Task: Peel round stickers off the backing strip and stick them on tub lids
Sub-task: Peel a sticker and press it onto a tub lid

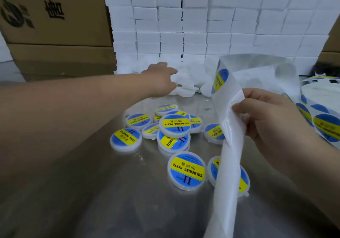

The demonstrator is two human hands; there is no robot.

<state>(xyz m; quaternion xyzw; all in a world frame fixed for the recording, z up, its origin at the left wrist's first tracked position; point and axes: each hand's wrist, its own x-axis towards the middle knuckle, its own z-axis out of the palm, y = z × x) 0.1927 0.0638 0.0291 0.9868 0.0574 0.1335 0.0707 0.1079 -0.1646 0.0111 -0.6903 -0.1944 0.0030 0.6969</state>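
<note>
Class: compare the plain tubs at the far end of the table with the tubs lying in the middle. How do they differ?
The far tubs are bare white on top; the middle tubs carry blue-and-yellow stickers. The left hand reaches into the far tubs; no hand touches the middle tubs. Both are round, flat and white-bodied.

Tubs: white.
Stickers: round, blue, yellow diagonal band, black lettering.
Backing strip: glossy white.
Tabletop: grey metal.
Cartons, upper left: brown, black print.
Boxes, stacked: white.
</note>
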